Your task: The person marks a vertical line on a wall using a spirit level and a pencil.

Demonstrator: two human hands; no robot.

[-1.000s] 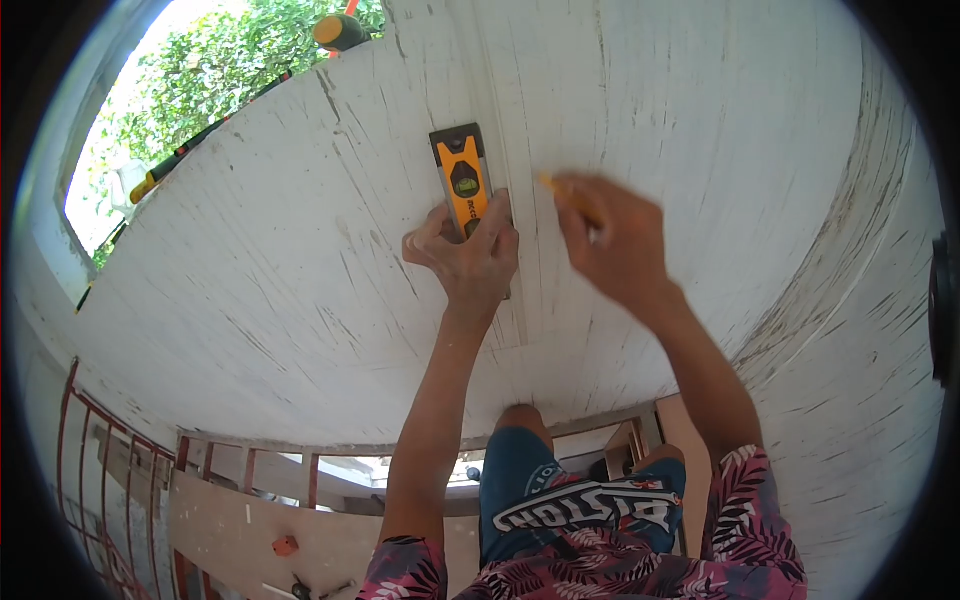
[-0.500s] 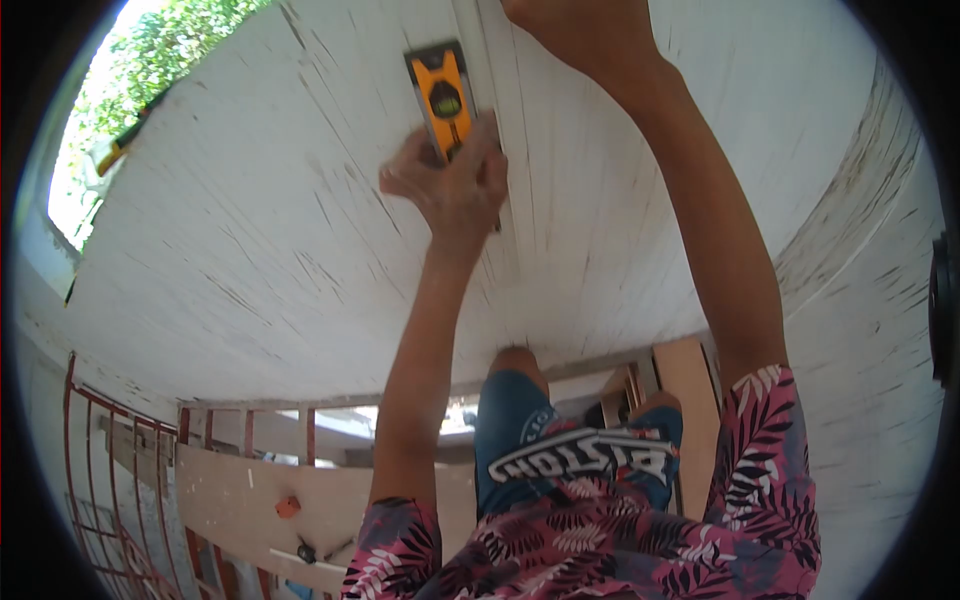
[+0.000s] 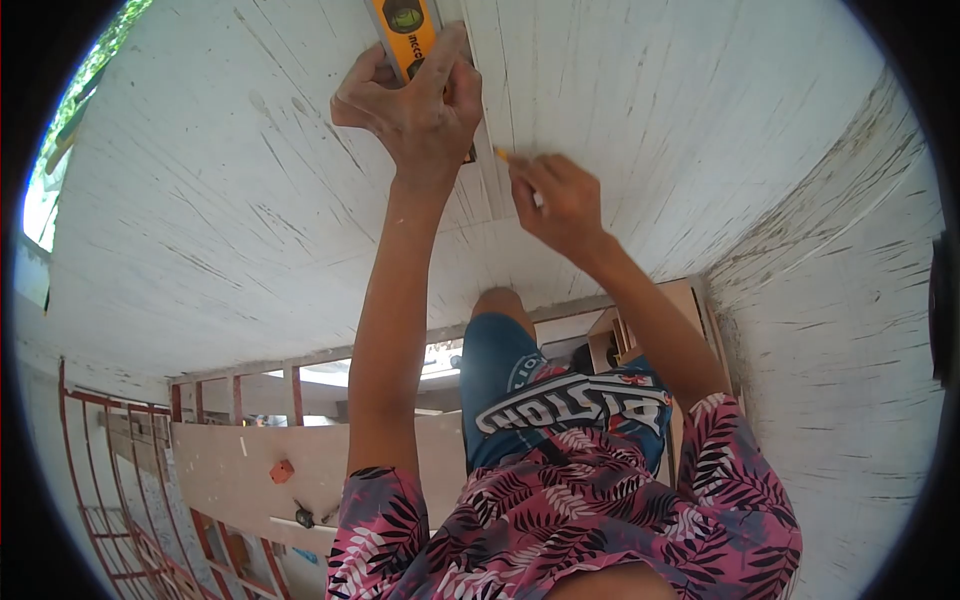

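Note:
My left hand (image 3: 412,115) is wrapped round a yellow spirit level (image 3: 408,28), pressing it flat on the white streaked board surface (image 3: 620,80). The level's upper end runs out of the top of the view, and a dark lower corner shows below the fingers. To the right of it, my right hand (image 3: 560,200) pinches a thin yellow pencil (image 3: 502,155). Its tip points left, close to a narrow raised strip (image 3: 485,60) that runs along the level's right side.
Below are my legs in blue shorts (image 3: 490,370). A light brown board (image 3: 230,450) holds an orange block (image 3: 282,470) and a small dark tool (image 3: 304,516). Red-brown metal bars (image 3: 85,440) stand at lower left. Foliage (image 3: 105,50) shows through an opening at upper left.
My right hand has come down from the top edge to beside the level, showing the pencil. My left hand and the level sit higher and further left in view, as the camera has shifted.

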